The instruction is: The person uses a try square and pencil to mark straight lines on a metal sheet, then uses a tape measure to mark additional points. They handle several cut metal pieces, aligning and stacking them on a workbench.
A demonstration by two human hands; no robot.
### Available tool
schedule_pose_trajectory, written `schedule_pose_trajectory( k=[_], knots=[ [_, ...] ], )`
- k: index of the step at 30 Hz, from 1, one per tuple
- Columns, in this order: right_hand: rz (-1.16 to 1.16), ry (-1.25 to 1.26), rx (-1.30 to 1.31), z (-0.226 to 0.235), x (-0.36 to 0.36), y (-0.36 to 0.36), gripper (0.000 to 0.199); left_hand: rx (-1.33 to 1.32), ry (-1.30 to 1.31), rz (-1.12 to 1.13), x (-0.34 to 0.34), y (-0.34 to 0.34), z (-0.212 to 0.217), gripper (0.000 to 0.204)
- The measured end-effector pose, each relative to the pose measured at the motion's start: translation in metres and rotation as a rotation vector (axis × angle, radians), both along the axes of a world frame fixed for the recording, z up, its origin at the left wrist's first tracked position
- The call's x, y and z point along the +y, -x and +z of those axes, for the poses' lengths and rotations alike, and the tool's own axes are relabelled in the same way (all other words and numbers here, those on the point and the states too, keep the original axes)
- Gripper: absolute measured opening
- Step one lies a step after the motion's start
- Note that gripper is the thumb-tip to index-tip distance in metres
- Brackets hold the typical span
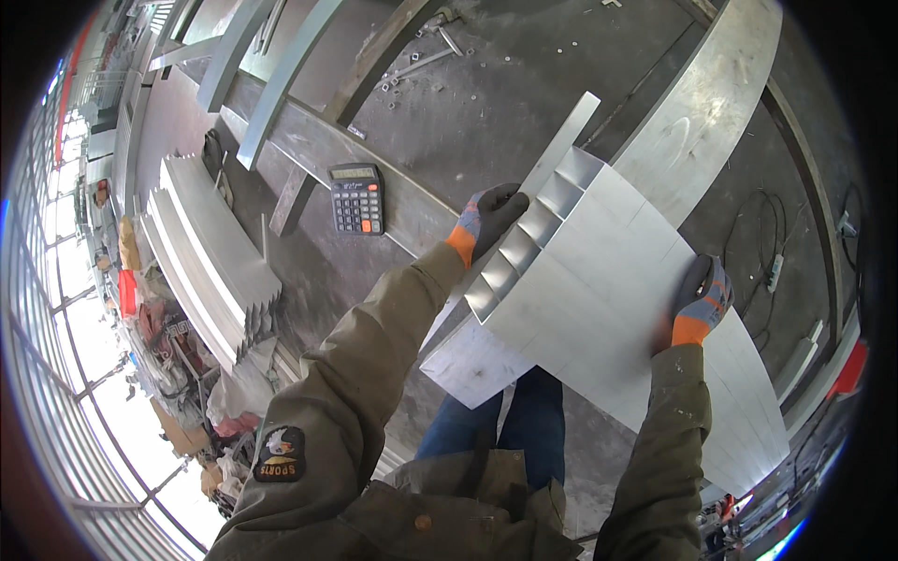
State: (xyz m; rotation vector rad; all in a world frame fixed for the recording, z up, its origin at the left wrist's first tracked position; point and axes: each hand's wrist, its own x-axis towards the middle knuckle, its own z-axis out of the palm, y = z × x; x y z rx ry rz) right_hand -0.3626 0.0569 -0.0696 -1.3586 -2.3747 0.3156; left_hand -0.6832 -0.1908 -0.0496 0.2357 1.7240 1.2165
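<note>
A row of silver rectangular metal tubes (608, 271) lies side by side in front of me, their open ends facing left. My left hand (494, 217), in a grey, black and orange glove, is closed around a flat metal strip (561, 145) that runs slantwise along those open ends. The gloved right hand (700, 297) rests at the far edge of the tubes; its fingers are partly hidden and smeared by motion. Under the near left corner of the row, a flat metal piece (477, 360) sticks out above my legs.
A black calculator (357, 198) lies on a metal frame beam (309, 136) to the left. Farther left stands a stack of long metal profiles (210, 252). At the far right is a wide curved-looking metal plate (716, 117). A dark cable (772, 229) and small metal scraps (412, 70) lie on the floor.
</note>
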Motion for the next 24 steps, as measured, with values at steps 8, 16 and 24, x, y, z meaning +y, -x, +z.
schedule_pose_trajectory(
  k=[8,16,24],
  knots=[
    [0.071,-0.060,0.059,-0.003,0.000,-0.003,0.032,0.002,-0.005,-0.074,-0.003,0.007,-0.001,0.043],
    [0.155,-0.066,0.065,0.047,-0.024,0.036,0.038,-0.018,-0.016,-0.080,-0.005,0.009,0.001,0.045],
    [0.344,0.042,-0.038,0.048,-0.120,0.086,0.040,-0.122,-0.059,0.011,-0.007,0.003,-0.007,0.044]
  ],
)
